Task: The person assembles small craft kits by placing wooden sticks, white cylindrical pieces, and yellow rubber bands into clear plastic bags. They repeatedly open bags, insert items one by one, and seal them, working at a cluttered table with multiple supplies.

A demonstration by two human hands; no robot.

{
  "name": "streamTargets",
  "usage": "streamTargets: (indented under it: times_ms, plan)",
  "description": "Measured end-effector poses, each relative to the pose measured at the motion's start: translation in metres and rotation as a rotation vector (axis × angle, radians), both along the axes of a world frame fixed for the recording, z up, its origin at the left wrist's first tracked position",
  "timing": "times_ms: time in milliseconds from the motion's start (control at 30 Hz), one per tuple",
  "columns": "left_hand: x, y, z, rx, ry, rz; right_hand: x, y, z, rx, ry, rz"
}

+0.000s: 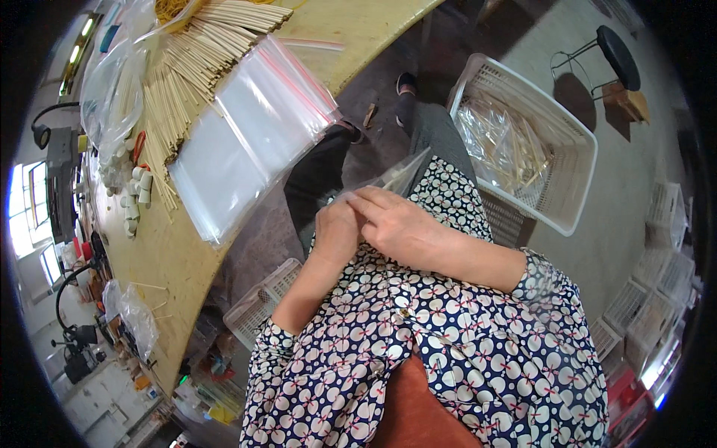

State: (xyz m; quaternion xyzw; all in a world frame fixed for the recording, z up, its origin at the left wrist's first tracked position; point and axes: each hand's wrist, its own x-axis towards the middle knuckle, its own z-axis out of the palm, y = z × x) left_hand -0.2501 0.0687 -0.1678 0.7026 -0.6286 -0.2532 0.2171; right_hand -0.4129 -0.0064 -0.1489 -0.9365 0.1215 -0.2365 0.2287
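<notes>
Over my lap, my left hand (337,228) and my right hand (397,226) are close together, fingers curled and pinching at the same spot. Between them they hold a clear plastic bag (407,170), which stretches away past my right fingers. Something pale and thin shows inside it, too unclear to name. To the left, a stack of clear zip bags (246,142) with red-striped tops lies at the table's edge. Beyond the stack, many thin wooden sticks (187,67) are fanned out on the table.
The yellowish table (187,261) curves along my left, with small white cylinders (138,187) on it. On the floor at right stands a white plastic crate (575,194) holding filled clear bags (500,142). A black round stool (618,58) is farther off. Another crate (261,302) sits below the table edge.
</notes>
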Motion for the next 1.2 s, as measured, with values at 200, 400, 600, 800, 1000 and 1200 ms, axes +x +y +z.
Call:
streamTargets:
  times_ms: [200,400,600,800,1000,1200]
  plan:
    - [0.020,-0.007,0.089,-0.481,-0.011,-0.136,-0.022,-0.022,0.013,0.131,0.064,-0.036]
    - [0.107,-0.078,0.154,-0.332,-0.065,0.241,-0.021,-0.034,0.025,0.157,0.046,-0.054]
    - [0.229,-0.217,0.122,-0.159,-0.217,0.444,-0.023,-0.034,0.021,0.152,-0.003,-0.077]
    - [0.243,-0.278,0.126,0.108,-0.308,0.488,-0.036,-0.037,0.018,0.200,-0.015,-0.129]
    - [0.270,-0.285,0.116,0.213,0.390,0.611,-0.034,-0.041,0.019,0.217,-0.056,-0.128]
    - [0.264,-0.257,0.125,0.015,0.690,0.748,-0.034,-0.041,0.025,0.181,-0.058,-0.145]
